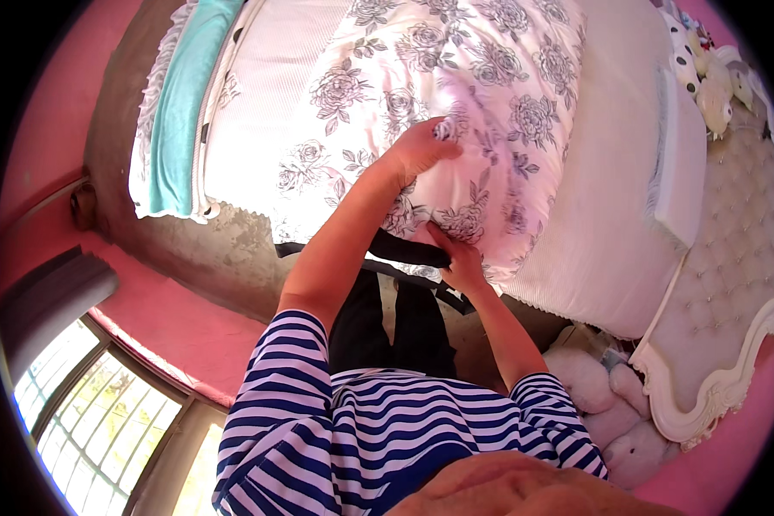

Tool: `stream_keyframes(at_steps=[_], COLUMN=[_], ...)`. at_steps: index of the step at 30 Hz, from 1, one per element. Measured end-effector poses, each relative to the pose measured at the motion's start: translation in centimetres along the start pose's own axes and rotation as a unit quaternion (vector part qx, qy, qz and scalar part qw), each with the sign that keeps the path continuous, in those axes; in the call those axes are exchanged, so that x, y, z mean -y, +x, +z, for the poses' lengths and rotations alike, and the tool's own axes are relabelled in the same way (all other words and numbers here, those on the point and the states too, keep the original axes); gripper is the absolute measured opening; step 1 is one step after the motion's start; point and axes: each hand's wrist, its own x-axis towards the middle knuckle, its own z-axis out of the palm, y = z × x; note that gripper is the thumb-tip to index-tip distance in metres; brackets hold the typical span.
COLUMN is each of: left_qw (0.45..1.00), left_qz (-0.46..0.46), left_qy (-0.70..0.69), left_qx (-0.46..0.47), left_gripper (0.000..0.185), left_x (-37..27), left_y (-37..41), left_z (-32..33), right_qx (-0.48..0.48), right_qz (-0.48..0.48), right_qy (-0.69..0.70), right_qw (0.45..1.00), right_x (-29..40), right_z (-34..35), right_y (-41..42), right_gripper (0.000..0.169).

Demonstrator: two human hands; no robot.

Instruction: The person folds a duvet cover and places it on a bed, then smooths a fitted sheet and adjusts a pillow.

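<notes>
A white comforter or filled duvet cover point(342, 97) with grey rose print and a black-trimmed edge lies on the bed. My left hand point(422, 148) reaches across its middle and grips the fabric, a bit of the print bunched at the fingers. Lower down and to the right, my right hand point(462, 261) holds the near edge beside the black trim point(409, 250), its fingers partly hidden by cloth. Between the two hands the cover is raised in soft folds.
Under the cover is a bed with a white textured spread point(600, 213). A folded turquoise blanket point(190, 116) hangs over the left end. The tufted headboard point(729, 258), a white pillow point(680, 161) and plush toys point(713, 97) are at right. A large plush toy point(609, 406) sits below the headboard.
</notes>
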Motion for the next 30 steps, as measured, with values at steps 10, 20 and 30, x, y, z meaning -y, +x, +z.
stream_keyframes(at_steps=[10, 20, 30], left_qw=[0.960, 0.985, 0.926], left_qz=[-0.035, 0.019, 0.170], left_qy=[-0.064, 0.068, 0.332], left_qx=[-0.270, -0.158, 0.049], left_gripper=[0.043, 0.052, 0.056], left_x=[15.4, 13.7, 7.4], left_y=[-12.1, -12.8, -14.0], left_z=[-15.5, -11.8, -2.2], right_qx=[0.289, 0.133, -0.169], right_qz=[-0.048, 0.125, 0.085], right_qy=[-0.006, 0.227, -0.457], right_qw=[0.956, 0.957, 0.869], right_x=[1.7, 6.4, -1.3], right_z=[10.3, 1.5, -0.6], right_y=[2.5, 13.3, 38.3], right_gripper=[0.065, 0.053, 0.063])
